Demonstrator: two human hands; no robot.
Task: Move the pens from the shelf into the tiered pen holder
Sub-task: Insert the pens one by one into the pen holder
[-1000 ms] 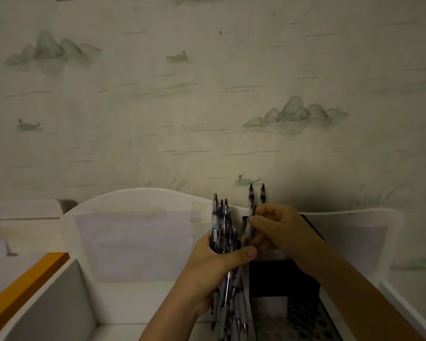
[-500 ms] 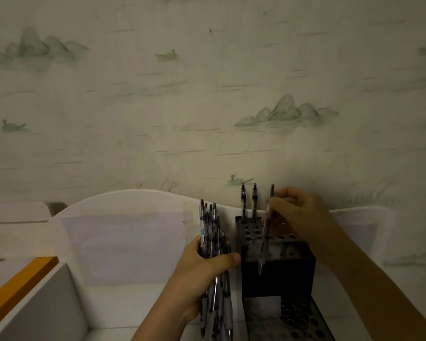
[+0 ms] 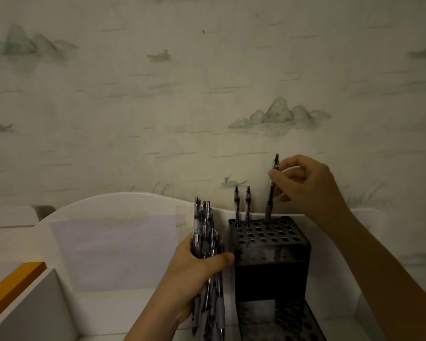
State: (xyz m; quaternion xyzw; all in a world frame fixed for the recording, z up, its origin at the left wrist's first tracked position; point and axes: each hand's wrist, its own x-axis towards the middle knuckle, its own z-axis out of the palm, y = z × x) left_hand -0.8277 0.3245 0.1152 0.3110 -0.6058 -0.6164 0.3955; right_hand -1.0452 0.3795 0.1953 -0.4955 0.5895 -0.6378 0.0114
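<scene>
Holder [image 3: 271,244] tight against white shelf back [image 3: 133,200], top tier mostly free holes right of two standing pens [image 3: 242,205]. Your right hand [image 3: 308,185] pinches single pen [image 3: 272,188], tip now entering back-row hole; half second ago it hung lower, before front face. Your left hand [image 3: 194,271] keeps gripping pen bundle [image 3: 205,242] beside holder.

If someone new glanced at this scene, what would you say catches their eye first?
Probably the right hand, raised at centre right, pinching a single pen whose tip is at a hole in the back row of the black tiered pen holder. Two pens stand upright in that row to its left. Beside the holder, the left hand grips a thick bundle of pens.
</scene>
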